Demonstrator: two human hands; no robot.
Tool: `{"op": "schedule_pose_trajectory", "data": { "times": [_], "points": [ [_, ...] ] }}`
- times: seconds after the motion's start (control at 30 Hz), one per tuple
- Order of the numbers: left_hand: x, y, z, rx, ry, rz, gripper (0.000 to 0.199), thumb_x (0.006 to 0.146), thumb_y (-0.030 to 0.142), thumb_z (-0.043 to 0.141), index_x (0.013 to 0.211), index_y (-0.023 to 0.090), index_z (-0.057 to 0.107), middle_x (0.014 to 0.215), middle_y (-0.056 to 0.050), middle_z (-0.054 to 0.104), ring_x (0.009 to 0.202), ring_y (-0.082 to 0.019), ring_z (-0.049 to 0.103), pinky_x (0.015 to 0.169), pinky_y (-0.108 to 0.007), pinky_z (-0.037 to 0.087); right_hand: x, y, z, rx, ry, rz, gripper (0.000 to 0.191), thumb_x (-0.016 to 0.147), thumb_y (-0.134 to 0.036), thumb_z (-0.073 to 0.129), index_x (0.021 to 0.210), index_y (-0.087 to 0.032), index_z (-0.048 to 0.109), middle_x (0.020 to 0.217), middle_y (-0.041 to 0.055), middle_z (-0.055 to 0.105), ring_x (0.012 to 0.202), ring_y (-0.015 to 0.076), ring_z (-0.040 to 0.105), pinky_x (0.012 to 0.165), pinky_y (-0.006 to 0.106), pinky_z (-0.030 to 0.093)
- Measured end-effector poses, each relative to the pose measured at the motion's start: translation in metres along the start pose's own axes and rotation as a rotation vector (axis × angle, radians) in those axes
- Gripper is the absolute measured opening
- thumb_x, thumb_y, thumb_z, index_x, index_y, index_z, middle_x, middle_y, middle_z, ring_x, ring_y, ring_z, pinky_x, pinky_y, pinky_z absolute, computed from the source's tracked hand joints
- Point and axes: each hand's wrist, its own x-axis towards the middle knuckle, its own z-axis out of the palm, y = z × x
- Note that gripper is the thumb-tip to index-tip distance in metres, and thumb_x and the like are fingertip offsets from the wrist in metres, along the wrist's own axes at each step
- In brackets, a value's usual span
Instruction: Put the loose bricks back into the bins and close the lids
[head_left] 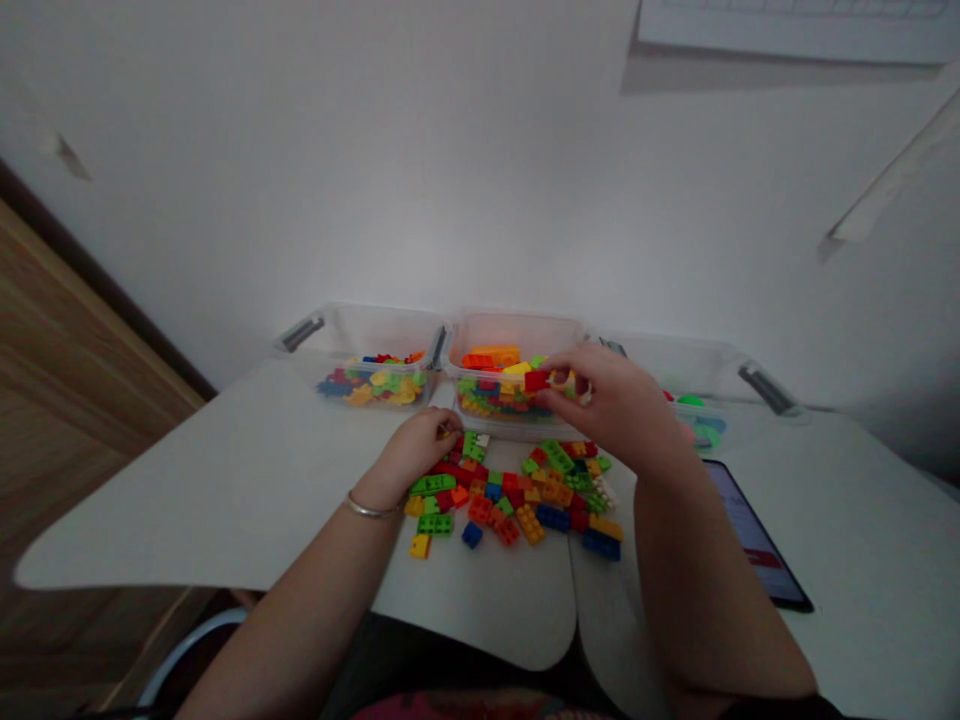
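Between the thumb and fingers of my right hand (611, 398) is a red toy brick (537, 381), held over the front of the middle clear plastic box (517, 322). Colourful bricks fill much of that box. My left hand (418, 447) rests at the left back edge of a loose pile of bricks (513, 482) on the table. Its fingers are curled in, and whatever they hold is hidden. Red, green, orange, yellow and blue pieces make up the pile, with a green and white brick (475, 444) beside the left fingertips.
A left clear box (382, 320) holds more small bricks. Partly behind my right arm stands another clear box (667, 350) with round green pieces. A tablet or phone (757, 540) lies right of my forearm. Behind the white table (187, 480) rises a wall.
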Motion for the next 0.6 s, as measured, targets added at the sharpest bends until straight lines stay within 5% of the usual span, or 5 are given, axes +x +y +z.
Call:
{"op": "schedule_pose_trajectory", "data": {
  "times": [0.1,0.2,0.33,0.5,0.6],
  "points": [
    [0.000,0.001,-0.001,0.000,-0.001,0.000,0.019,0.081,0.024,0.054,0.090,0.018,0.069,0.092,-0.008,0.069,0.087,-0.022,0.065,0.083,-0.033,0.050,0.004,0.019,0.008,0.041,0.364,0.041,0.017,0.086,-0.031,0.062,0.097,-0.020,0.070,0.085,0.0038,0.065,0.071,0.0164,0.055,0.070,0.031,0.044],
    [0.000,0.002,-0.002,-0.007,-0.003,0.000,0.020,0.081,0.025,0.053,0.089,0.017,0.070,0.091,-0.009,0.069,0.085,-0.022,0.065,0.081,-0.032,0.050,0.009,0.035,0.021,0.006,0.550,0.121,0.019,0.085,-0.033,0.062,0.097,-0.019,0.070,0.087,0.0054,0.065,0.076,0.0194,0.056,0.078,0.036,0.046],
    [0.000,0.002,-0.007,0.027,0.036,-0.037,0.026,0.085,0.030,0.048,0.087,0.017,0.070,0.090,-0.010,0.070,0.084,-0.022,0.064,0.079,-0.032,0.049,0.010,0.047,0.034,-0.115,0.526,0.258,0.023,0.087,-0.038,0.060,0.098,-0.021,0.072,0.100,0.0095,0.065,0.093,0.0257,0.056,0.089,0.043,0.043],
    [-0.003,-0.001,-0.014,0.121,0.101,-0.317,0.031,0.087,0.038,0.045,0.088,0.019,0.070,0.093,-0.010,0.073,0.085,-0.025,0.065,0.076,-0.034,0.047,0.008,0.051,0.044,-0.192,0.409,0.345,0.025,0.086,-0.043,0.061,0.096,-0.024,0.075,0.110,0.0093,0.066,0.103,0.0297,0.054,0.093,0.047,0.039],
    [-0.003,-0.001,-0.013,0.051,0.106,-0.352,0.033,0.087,0.042,0.043,0.087,0.020,0.068,0.092,-0.009,0.073,0.086,-0.025,0.065,0.076,-0.033,0.047,0.008,0.055,0.050,-0.156,0.362,0.342,0.025,0.085,-0.043,0.062,0.093,-0.025,0.076,0.112,0.0090,0.066,0.104,0.0296,0.053,0.095,0.047,0.039]
  ]
}}
